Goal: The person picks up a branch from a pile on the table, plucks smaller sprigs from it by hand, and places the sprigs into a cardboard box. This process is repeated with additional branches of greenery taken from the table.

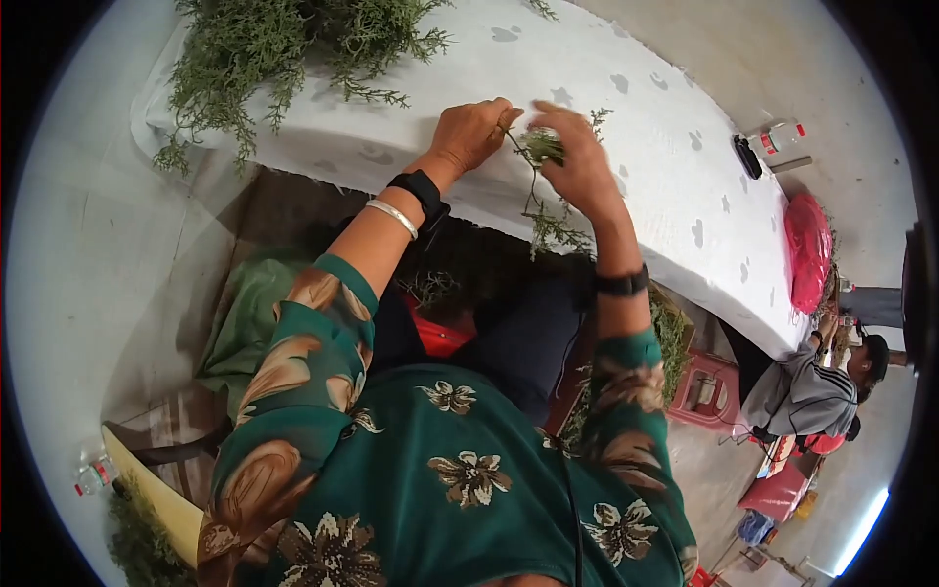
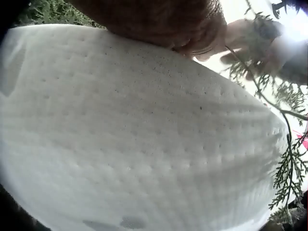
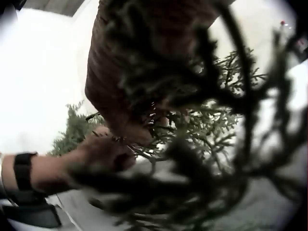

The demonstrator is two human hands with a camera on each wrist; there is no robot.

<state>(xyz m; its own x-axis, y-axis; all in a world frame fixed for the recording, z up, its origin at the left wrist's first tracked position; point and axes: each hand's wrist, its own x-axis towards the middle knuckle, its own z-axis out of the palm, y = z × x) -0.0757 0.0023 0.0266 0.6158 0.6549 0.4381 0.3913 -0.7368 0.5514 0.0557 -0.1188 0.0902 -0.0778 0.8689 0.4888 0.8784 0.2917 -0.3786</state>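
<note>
A thin green conifer sprig (image 1: 554, 231) hangs between the two hands above the table's front edge. My left hand (image 1: 472, 134) pinches its stem between thumb and curled fingers. Close beside it, my right hand (image 1: 579, 164) holds some of the feathery foliage, its fingers blurred. The left wrist view shows the sprig's stem (image 2: 257, 86) running down from beside the left hand (image 2: 159, 21) to small scaly leaves. In the right wrist view, dark foliage (image 3: 231, 96) partly covers the right hand (image 3: 125, 77), whose fingertips overlap the left hand (image 3: 98, 154).
A heap of green branches (image 1: 264, 59) lies on the white-covered table (image 1: 469, 49) at the far left. A red plastic bag (image 1: 808, 252), a bottle (image 1: 780, 137) and a dark object (image 1: 747, 157) are at right. Another person (image 1: 812, 386) sits beyond a pink stool (image 1: 706, 391).
</note>
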